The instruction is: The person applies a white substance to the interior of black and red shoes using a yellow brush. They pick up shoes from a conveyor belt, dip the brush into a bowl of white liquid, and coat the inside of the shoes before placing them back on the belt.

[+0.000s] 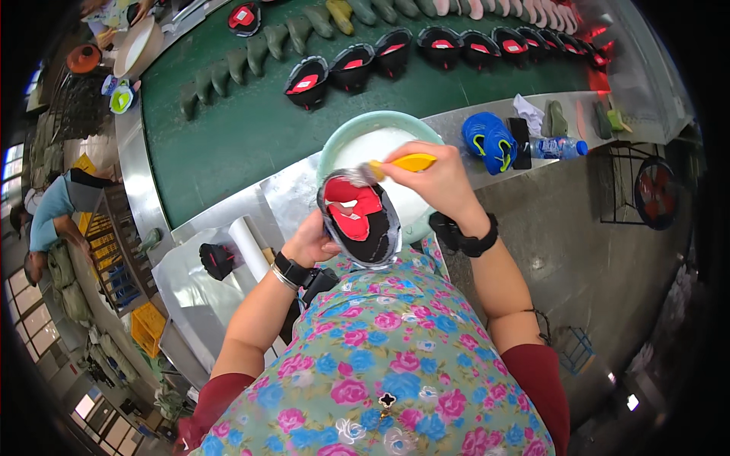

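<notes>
My left hand [308,240] grips a black shoe upper [374,245] with a red lining, tilted so its inside faces up. In my right hand [441,181] is a paint brush [413,162] with a yellow handle, fingers wrapped round it. The pale bristles meet the upper's far edge, by the red lining. Just behind the upper stands a light green basin [351,129] with white liquid in it; the upper hides part of its near rim. My left palm is partly hidden by the upper.
A green conveyor belt [228,152] carries rows of black-and-red uppers [307,82] and green shoe lasts [257,52]. On the metal ledge are a blue shoe [489,143], a phone [520,143] and a water bottle [559,147]. A dark shoe piece [217,261] lies left; another person [57,220] bends far left.
</notes>
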Demonstrator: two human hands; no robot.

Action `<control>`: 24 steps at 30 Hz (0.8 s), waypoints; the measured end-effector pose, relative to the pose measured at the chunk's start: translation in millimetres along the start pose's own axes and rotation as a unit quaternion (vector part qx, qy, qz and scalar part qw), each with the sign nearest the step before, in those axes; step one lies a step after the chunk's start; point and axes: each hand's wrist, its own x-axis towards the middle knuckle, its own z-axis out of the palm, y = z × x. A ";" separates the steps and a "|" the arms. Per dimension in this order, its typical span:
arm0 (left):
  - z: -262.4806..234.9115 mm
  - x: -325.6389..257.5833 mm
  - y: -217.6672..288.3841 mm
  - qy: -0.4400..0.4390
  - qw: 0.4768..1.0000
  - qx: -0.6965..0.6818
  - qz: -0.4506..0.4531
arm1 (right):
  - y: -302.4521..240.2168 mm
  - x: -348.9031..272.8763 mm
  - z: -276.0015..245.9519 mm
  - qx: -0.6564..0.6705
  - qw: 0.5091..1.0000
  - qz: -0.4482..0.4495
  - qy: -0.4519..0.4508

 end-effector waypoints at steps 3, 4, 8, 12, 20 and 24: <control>-20.9 0.1 8.6 0.017 1.000 0.012 0.004 | 0.3 -11.6 -6.0 -0.071 0.979 0.182 -0.054; -24.6 -1.8 14.4 0.033 0.999 0.016 0.027 | -3.2 -16.1 -4.5 -0.046 0.974 0.217 -0.044; -51.3 -21.9 71.2 0.060 0.960 -0.082 0.261 | -25.0 -21.1 -9.6 0.077 0.951 0.292 0.059; -157.2 37.7 152.6 0.080 0.877 -0.116 0.459 | -10.8 -17.7 -11.4 0.067 0.948 0.295 0.098; -196.0 152.4 227.7 0.057 0.854 -0.156 0.494 | -0.9 -21.0 8.3 0.022 0.936 0.344 0.071; -198.9 80.0 176.9 0.110 0.917 -0.160 0.348 | -11.6 -11.1 27.5 0.001 0.945 0.319 0.072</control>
